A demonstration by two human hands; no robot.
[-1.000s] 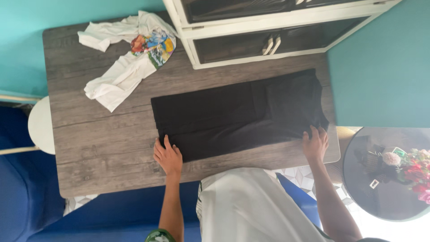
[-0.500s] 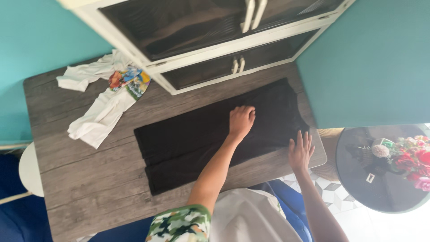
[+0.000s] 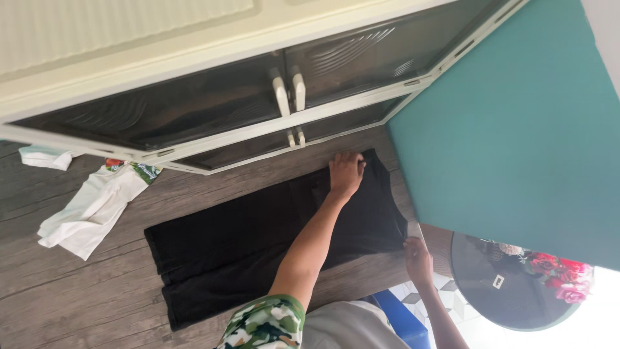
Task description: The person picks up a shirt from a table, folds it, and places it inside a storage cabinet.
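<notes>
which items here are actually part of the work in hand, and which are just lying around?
In hand:
- black garment, spread flat on the wooden table
- left hand, pressing the garment's far edge
- right hand, at its near corner

Lying about:
- white printed T-shirt, crumpled
- cabinet, doors shut
- round glass table with flowers

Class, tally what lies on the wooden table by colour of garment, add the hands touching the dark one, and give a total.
Black garments: 1, the black garment
White garments: 1, the white printed shirt
Hands on the black garment: 2, left hand and right hand
Total: 4
</notes>
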